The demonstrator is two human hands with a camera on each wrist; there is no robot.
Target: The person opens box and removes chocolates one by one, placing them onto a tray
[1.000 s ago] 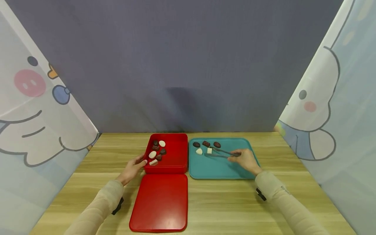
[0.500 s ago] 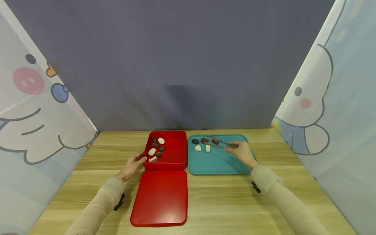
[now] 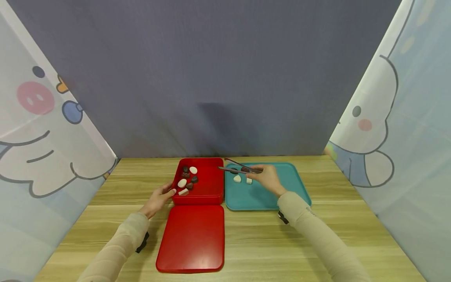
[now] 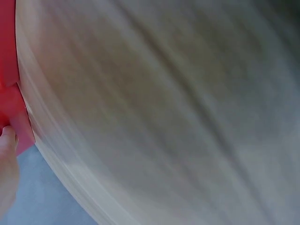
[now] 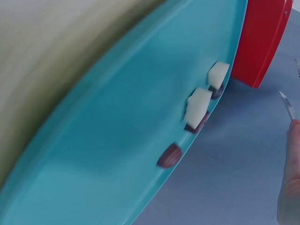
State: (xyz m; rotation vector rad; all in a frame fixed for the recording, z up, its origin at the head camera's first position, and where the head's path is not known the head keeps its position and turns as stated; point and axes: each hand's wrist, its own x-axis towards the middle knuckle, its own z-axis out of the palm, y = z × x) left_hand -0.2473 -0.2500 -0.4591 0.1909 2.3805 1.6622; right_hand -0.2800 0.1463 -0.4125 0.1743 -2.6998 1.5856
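My right hand (image 3: 266, 177) grips a pair of metal tongs (image 3: 230, 170) over the back of the blue tray (image 3: 267, 197). The tong tips are spread, with nothing seen between them, and reach to the red box's right rim. Beneath lie a white triangular chocolate (image 3: 237, 179), a white square one (image 3: 249, 181) and dark ones, partly covered by tongs and hand. One dark oval chocolate (image 5: 169, 155) shows in the right wrist view. My left hand (image 3: 158, 200) holds the red box (image 3: 211, 182) at its front left corner, thumb at the rim. Several dark and white chocolates sit along the box's left side.
A flat red lid (image 3: 192, 239) lies right in front of the box on the wooden table (image 3: 267, 243). Box and tray stand side by side, nearly touching. A grey curtain (image 3: 225, 78) closes off the back, with printed cartoon sheets at both sides.
The right hand has moved left with the tongs, from over the tray's chocolates to the box's right rim. The left hand stays on the box. The head view has shifted slightly.
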